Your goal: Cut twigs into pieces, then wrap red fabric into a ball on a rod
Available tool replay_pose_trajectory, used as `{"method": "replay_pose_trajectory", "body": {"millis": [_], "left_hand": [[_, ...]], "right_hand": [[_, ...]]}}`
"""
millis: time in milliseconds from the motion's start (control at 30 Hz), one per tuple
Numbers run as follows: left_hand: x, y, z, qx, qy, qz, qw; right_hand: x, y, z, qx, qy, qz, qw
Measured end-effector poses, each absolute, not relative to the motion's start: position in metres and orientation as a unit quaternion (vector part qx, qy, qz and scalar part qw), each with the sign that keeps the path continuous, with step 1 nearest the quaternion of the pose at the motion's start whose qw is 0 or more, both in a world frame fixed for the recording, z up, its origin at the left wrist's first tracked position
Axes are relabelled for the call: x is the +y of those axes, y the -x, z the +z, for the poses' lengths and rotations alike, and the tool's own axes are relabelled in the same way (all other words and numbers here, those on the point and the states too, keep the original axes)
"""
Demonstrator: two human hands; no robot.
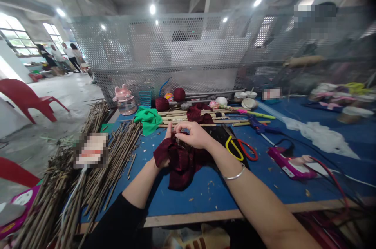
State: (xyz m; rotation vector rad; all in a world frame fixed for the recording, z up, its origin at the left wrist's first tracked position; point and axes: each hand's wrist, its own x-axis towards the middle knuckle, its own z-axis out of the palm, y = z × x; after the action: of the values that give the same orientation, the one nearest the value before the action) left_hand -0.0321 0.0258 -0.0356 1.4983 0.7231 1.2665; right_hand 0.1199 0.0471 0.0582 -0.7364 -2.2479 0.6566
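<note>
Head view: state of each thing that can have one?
Left hand: holding cloth
Right hand: fingers curled over cloth, grip unclear
Dark red cloth: bunched
Scissors: handles spread
Glue gun: lying down; power unclear
Magenta power strip: plug seated
Green cloth: crumpled
Pink-topped jar: upright, top on
Ceiling light: lit
Red chair: upright

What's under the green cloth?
Blue table shows around the green cloth, and twigs reach its left edge. Whether they run on beneath it, or anything else lies there, is covered.
</note>
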Motion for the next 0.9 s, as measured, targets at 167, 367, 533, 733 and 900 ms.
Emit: {"method": "replay_pose_trajectory", "body": {"millis": [167, 367, 533, 733, 900], "left_hand": [[0.025, 0.027, -0.031, 0.313, -0.600, 0.558, 0.481], [0.022, 0.027, -0.026, 0.353, -0.597, 0.542, 0.475], [0.025, 0.034, -0.031, 0.324, -0.613, 0.549, 0.467], [0.025, 0.040, -0.035, 0.308, -0.607, 0.574, 0.456], [0.028, 0.044, -0.035, 0.359, -0.612, 0.551, 0.439]], "right_hand": [[0.051, -0.134, 0.062, -0.886, 0.249, 0.232, 0.315], [0.061, -0.125, 0.045, -0.862, 0.341, 0.250, 0.281], [0.065, -0.114, 0.026, -0.803, 0.403, 0.257, 0.356], [0.067, -0.111, 0.011, -0.718, 0.477, 0.250, 0.440], [0.067, -0.112, 0.010, -0.684, 0.500, 0.247, 0.470]]}}
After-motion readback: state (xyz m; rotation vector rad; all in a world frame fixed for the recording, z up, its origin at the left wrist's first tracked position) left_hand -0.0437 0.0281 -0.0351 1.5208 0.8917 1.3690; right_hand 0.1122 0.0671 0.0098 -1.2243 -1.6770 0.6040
